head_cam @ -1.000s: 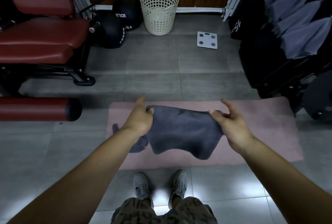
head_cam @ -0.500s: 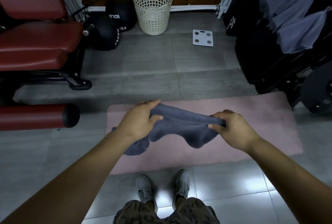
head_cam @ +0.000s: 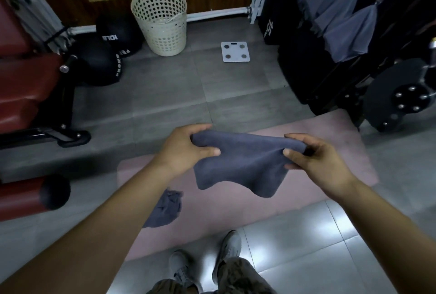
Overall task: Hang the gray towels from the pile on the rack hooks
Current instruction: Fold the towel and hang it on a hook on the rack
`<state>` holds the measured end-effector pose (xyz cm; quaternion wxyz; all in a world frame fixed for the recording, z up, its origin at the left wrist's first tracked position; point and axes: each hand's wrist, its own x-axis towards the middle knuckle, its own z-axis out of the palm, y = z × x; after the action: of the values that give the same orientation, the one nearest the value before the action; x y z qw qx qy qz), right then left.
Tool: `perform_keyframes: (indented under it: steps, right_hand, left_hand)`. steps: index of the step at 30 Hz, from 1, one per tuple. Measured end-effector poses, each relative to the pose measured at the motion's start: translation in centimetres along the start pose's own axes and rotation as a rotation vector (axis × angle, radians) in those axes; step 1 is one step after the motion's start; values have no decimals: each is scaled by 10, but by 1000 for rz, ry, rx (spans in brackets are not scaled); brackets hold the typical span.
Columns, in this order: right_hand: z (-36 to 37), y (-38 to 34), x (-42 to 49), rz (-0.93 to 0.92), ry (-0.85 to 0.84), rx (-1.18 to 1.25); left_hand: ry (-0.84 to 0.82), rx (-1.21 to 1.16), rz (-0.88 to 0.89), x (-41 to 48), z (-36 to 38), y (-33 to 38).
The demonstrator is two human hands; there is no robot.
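On the pink mat (head_cam: 236,206), under my left forearm, one crumpled towel (head_cam: 165,208) waits; my left hand (head_cam: 186,149) pinches one end of the gray towel (head_cam: 243,164), my right hand (head_cam: 316,159) pinches the other; the cloth sags between them. I judge this the carrying step; next I must turn right toward the hung towels (head_cam: 349,31) and find a free hook.

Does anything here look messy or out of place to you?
One thing: a crumpled gray towel lies bunched on the pink mat, beside the left forearm, while other gray towels hang neatly at upper right. The held towel, gripped by the left hand and right hand, looks fine.
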<state>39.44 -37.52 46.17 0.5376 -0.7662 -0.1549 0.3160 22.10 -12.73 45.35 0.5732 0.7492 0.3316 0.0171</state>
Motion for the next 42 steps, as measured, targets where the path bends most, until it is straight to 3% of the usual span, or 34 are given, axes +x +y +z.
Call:
perform_keyframes:
  steps: [2, 9, 12, 16, 20, 24, 28, 33, 42]
  right_hand:
    - [-22, -1, 12, 1, -31, -80]
    - [-96, -9, 62, -15, -41, -342]
    - [-120, -25, 87, -32, 21, -362]
    - [-135, -49, 128, -66, 121, -210]
    - [-147, -79, 190, -112, 222, 17]
    - [-164, -109, 287, -147, 306, 8]
    - [-182, -144, 404, -119, 398, -7]
    - [-203, -198, 512, -84, 551, 115]
    - [-294, -321, 596, -202, 584, 39]
  left_hand:
    - [-47, 113, 33, 18, 15, 14]
    - [25, 683, 258, 88, 53, 72]
    - [-7, 782, 238, 119, 61, 96]
    - [-35, 796, 299, 176, 59, 115]
    - [-148, 624, 381, 252, 50, 137]
    - [-242, 468, 410, 361, 45, 173]
    - [-465, 385, 465, 515, 32, 220]
    - [-714, 531, 522, 664, 26, 301]
    - [-1047, 863, 731, 774, 71, 486]
